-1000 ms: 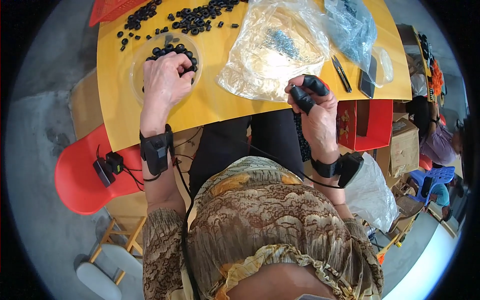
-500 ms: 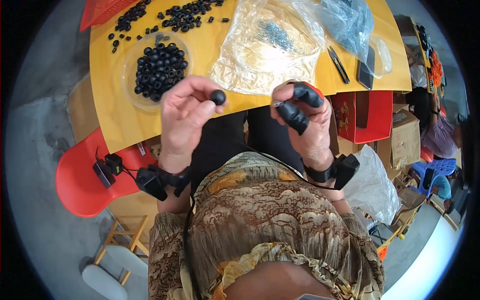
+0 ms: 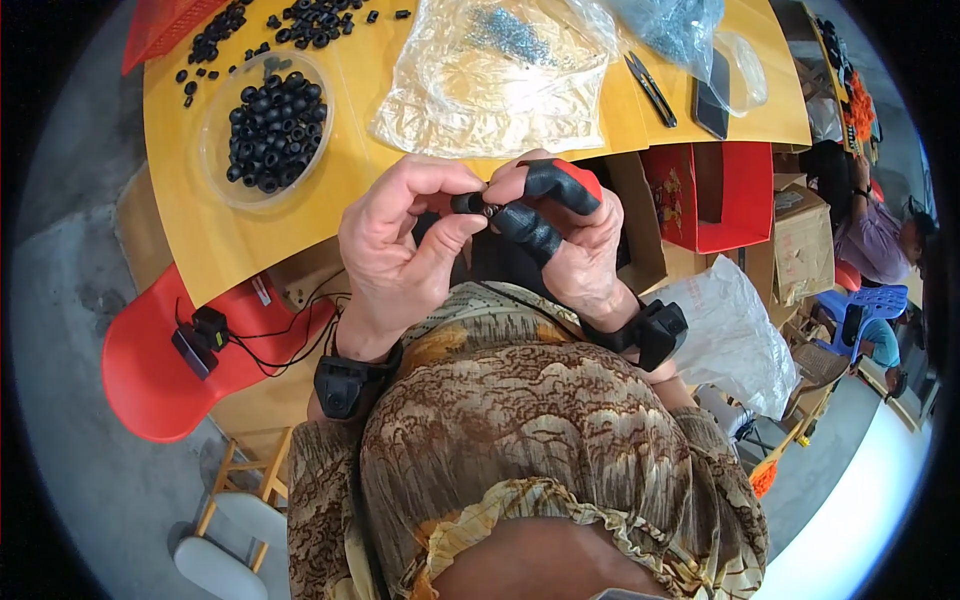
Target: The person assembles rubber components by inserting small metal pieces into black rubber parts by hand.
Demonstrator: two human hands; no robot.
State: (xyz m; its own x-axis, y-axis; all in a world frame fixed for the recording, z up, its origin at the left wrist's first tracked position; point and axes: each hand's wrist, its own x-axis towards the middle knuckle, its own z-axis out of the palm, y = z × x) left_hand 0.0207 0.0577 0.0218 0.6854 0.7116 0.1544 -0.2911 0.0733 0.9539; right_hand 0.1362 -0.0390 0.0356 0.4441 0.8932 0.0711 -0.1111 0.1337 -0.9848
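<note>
My left hand (image 3: 400,250) pinches a small black round cap (image 3: 466,203) between thumb and forefinger, close to my chest. My right hand (image 3: 565,235) meets it from the right, its fingertips in black and red finger covers, touching the same small piece where a bit of metal shows. Both hands are raised above the near edge of the yellow table (image 3: 260,235). A clear round dish (image 3: 218,125) full of the black caps sits on the table to the upper left. More loose black caps (image 3: 310,20) lie scattered beyond it.
A crumpled clear plastic bag (image 3: 490,90) holding small metal parts lies mid-table, with scissors (image 3: 650,88) and a dark phone (image 3: 712,100) to its right. A red stool (image 3: 150,370) with a black charger stands lower left. Red box (image 3: 710,200), cardboard boxes and another person (image 3: 880,240) are at right.
My left hand left the dish with one black cap and came back toward my chest. Both hands have now closed together on the small piece.
</note>
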